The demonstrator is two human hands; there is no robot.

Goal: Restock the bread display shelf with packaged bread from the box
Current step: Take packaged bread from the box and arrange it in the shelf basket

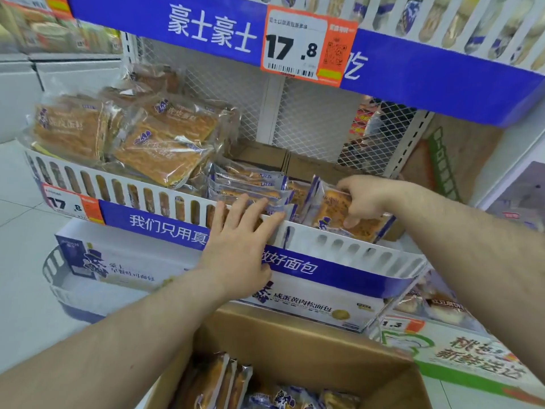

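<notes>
Now, my right hand (pixel 364 199) pinches a bread pack (pixel 342 215) standing on edge just behind the shelf rail (pixel 339 245), while my left hand (pixel 241 246) lies with fingers straight against the stacked packs (pixel 250 187) beside it. I should keep that stack pressed back and slide the pack down upright into the gap. More packs wait in the box (pixel 309 349), its near end cut off below; the shelf floor is hidden behind the rail.

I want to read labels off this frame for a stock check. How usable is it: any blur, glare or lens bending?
Head view: the big price tag reads sharply; the cardboard box and the packs inside are soft; clear wrappers on the upper-left bread packs glare under even lighting; wide-angle bending curves the shelf rail.
</notes>
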